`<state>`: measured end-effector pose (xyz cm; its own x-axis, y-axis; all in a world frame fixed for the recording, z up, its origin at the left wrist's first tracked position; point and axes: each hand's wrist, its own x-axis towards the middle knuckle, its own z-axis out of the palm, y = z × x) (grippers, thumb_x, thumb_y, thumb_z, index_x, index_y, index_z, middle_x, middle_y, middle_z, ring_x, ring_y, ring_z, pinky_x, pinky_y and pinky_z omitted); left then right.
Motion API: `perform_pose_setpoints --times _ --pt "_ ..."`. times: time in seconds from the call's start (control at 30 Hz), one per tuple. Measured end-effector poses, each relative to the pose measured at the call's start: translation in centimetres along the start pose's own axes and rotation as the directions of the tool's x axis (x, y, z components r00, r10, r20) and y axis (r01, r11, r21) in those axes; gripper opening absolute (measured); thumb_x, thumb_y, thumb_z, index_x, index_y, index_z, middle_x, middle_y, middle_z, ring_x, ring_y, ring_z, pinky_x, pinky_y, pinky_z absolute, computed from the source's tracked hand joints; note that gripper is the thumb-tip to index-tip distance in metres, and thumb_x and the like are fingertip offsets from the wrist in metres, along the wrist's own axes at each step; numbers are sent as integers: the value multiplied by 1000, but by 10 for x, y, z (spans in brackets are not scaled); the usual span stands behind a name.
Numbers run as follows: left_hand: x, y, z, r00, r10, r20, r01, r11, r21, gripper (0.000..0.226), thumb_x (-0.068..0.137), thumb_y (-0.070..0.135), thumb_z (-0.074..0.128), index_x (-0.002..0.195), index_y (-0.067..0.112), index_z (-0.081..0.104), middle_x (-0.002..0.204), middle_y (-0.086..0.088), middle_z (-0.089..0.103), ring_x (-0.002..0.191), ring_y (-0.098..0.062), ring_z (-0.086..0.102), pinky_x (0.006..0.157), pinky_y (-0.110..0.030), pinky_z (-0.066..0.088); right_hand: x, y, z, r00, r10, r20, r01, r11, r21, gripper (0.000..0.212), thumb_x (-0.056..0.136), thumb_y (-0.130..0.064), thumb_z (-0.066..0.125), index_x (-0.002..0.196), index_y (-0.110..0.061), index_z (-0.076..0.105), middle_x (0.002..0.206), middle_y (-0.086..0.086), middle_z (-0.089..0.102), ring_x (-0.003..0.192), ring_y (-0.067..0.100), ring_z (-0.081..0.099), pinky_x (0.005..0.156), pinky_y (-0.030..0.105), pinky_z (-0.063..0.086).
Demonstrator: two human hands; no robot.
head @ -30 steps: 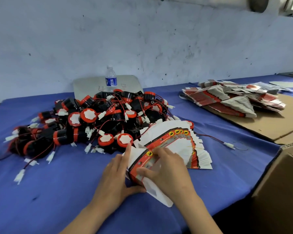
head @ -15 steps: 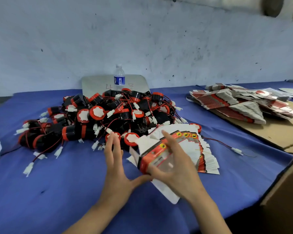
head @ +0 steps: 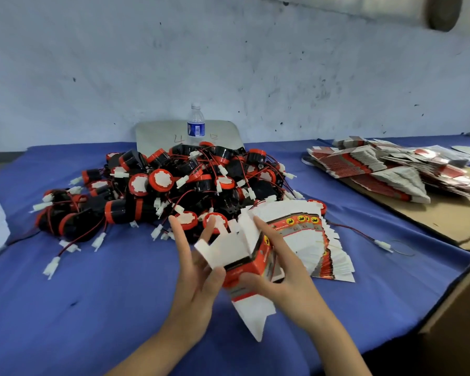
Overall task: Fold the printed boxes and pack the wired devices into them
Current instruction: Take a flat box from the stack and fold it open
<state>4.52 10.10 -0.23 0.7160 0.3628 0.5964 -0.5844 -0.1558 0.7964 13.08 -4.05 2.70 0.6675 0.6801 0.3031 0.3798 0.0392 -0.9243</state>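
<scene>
We see a red box [head: 251,263] with white flaps and yellow emblems. Black, red-ringed devices [head: 174,191] heap at twelve o'clock on the blue tabletop [head: 92,308].

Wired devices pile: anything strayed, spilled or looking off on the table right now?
One stray wire with a white connector trails alone on the blue cloth, right of the fanned flat boxes, apart from the device pile. Nothing looks damaged. Both hands hold one box, part-folded, flaps open.
</scene>
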Motion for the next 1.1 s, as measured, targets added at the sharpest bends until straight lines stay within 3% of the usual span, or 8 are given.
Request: perform_pose_setpoints --times 0.13,0.27,0.63,0.7,0.8,0.87,0.97,1.1 --pt "-3 0 0 980 136 148 -167 961 219 79 95 54 48 150 47 -10 162 10 8 147 -13 20 111 -33 36 -1 0 -1 999 -14 40 5 971 239 67 76 -39 72 137 -42 44 129 -4 60 117 20 59 88 33 53" --pt "-3 -2 -3 981 119 152 -163 932 323 74 92 57 51 153 39 12 160 9 18 147 -25 21 104 -60 40 1 2 7 995 31 96 -61 942 329 71 73 -46 77 136 -37 45 129 4 61 115 28 61 87 37 53" --pt "1 8 0 979 182 94 -204 918 341 40 96 55 44 127 31 52 130 18 55 117 -11 58 85 -15 50 1 1 14 995 59 86 -87 920 382 65 69 -33 75 128 -42 50 118 -1 64 107 24 64 81 31 53" --pt "0 12 2 976 205 68 -216 921 323 33 96 56 44 124 42 54 126 22 57 112 -5 60 80 -11 50 1 -2 15 994 65 86 -92 929 357 65 66 -36 75 125 -46 50 121 -3 63 111 26 62 84 34 54" --pt "-2 15 1 977 212 11 -204 923 327 33 95 59 43 127 56 50 121 15 63 106 -4 62 78 -12 52 0 -8 20 997 45 69 -65 947 313 61 65 -41 73 122 -46 52 119 -4 63 112 24 60 91 40 53" --pt "-1 15 0 980 201 6 -191 921 341 34 96 58 41 124 45 55 116 13 63 103 -7 63 77 -14 53 0 -15 24 997 56 49 -69 950 304 54 65 -46 71 116 -46 55 114 -6 65 109 21 62 91 40 54" --pt "1 13 -1 943 318 95 -326 829 454 39 99 49 41 110 18 60 125 8 56 109 -11 60 83 -18 50 1 -26 25 998 62 33 -70 934 351 39 66 -42 69 104 -38 60 100 -2 68 94 16 66 75 29 55" --pt "0 11 -2 884 442 152 -456 745 487 32 93 49 52 100 18 52 140 -4 44 128 -20 48 96 -22 43 2 -35 24 996 25 -88 8 933 359 18 77 -18 58 93 -27 59 84 -1 67 75 14 61 61 22 49"
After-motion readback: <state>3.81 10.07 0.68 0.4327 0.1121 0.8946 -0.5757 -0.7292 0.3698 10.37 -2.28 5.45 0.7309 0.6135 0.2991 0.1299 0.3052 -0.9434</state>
